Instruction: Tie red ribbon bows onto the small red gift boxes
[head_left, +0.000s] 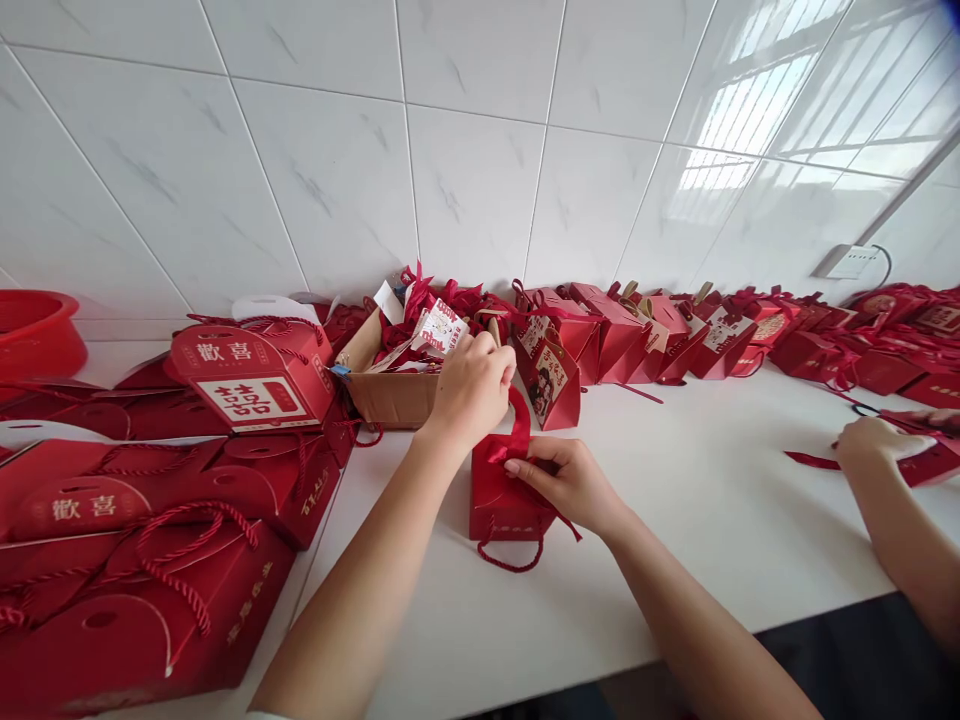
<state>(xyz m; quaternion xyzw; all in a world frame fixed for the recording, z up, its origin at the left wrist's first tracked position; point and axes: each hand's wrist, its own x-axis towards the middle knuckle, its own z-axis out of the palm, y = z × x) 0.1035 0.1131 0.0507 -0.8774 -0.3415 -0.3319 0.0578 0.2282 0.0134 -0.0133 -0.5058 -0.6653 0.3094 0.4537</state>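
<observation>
On the white table stands a small red gift box (510, 500) with a twisted red cord handle drooping over its near side. A red ribbon (520, 425) rises from the top of the box toward my left hand (474, 392), whose fingers are closed in a pinch on it. My right hand (574, 480) pinches the ribbon low down, where it gathers at the box top; its thumb lies over the gather. Behind my left hand is an open cardboard box (394, 398) holding red ribbons and printed cards (442, 328). My left fingertips are partly hidden.
Larger red gift boxes (255, 375) with cord handles are piled at left, beside a red plastic basin (34, 335). Several small red boxes (611, 330) line the tiled wall. At right, another person's hands (874, 440) work with ribbon at a red box on the table (720, 510).
</observation>
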